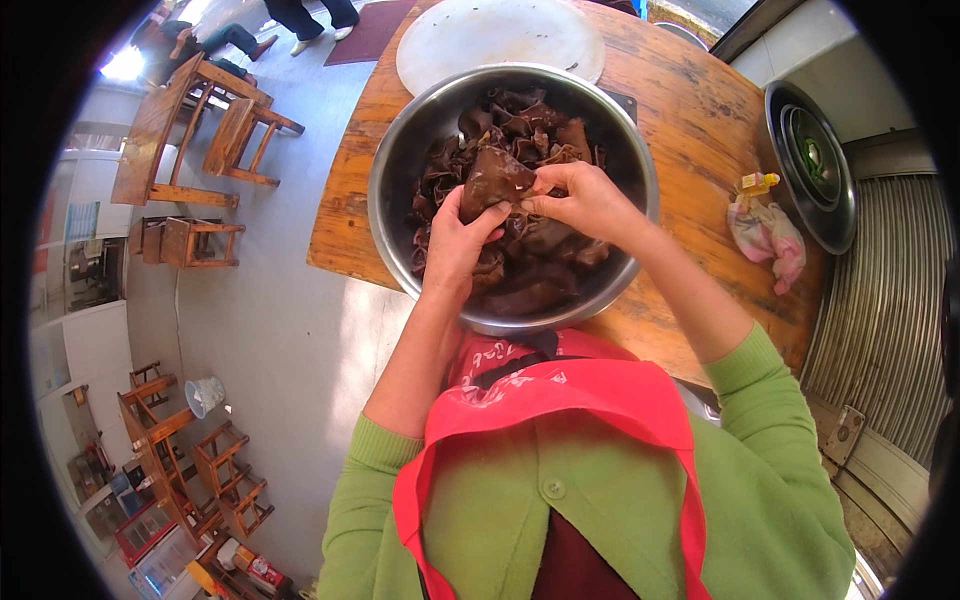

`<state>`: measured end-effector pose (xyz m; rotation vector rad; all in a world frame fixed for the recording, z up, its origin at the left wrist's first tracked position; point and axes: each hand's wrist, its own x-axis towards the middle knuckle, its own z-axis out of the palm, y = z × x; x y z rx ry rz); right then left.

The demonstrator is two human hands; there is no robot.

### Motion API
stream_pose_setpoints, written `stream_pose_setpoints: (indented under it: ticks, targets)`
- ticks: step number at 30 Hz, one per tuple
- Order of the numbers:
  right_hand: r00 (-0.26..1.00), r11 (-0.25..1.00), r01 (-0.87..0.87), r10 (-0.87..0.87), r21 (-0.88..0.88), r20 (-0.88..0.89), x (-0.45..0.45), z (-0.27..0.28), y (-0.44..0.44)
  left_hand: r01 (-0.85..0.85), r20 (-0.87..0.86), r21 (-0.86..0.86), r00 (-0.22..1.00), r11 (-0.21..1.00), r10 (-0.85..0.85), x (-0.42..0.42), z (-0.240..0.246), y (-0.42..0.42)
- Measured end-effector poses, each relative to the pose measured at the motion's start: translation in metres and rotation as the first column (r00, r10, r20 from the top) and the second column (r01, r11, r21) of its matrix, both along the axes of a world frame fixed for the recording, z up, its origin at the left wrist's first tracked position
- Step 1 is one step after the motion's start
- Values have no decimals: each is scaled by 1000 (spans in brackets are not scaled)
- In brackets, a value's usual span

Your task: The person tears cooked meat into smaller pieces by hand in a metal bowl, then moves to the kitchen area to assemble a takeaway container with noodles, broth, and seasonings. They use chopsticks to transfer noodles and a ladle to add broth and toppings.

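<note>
A large brown piece of wood ear fungus (495,180) is held up between my two hands. My left hand (466,236) grips its lower left side, thumb across the front. With thumb and fingertips, my right hand (577,196) pinches its right edge. Both hands are over a wide stainless steel basin (390,157), which is heaped with more dark wood ear pieces (536,292). The basin sits at the edge of a wooden table (690,97), right in front of my red apron (547,390).
Behind the basin lies a round white board (495,37) with dark scraps. To the right are a stained cloth (765,232), a small yellow-capped bottle (757,183) and stacked metal basins (806,161) holding something green. Wooden stools (240,139) stand left; people's legs (311,22) show beyond.
</note>
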<state>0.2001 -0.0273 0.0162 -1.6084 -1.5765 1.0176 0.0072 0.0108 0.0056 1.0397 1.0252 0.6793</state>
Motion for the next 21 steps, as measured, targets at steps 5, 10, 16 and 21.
stream_pose_setpoints:
  ticks: [5,10,16,21]
  targets:
    - [956,994,-29,-4,106,293,-14,12,7,-55,41,40,998,998,54,6,-3,2]
    - [854,984,124,-171,127,492,-11,-33,15,-21,25,-22,999,1000,21,9,-3,0]
    - [849,936,17,-199,-352,-489,19,-17,8,-61,103,-238,991,969,88,-2,-5,2]
    - [983,968,9,-55,-251,-177,-9,1,4,-18,262,-234,962,972,81,10,-4,-8]
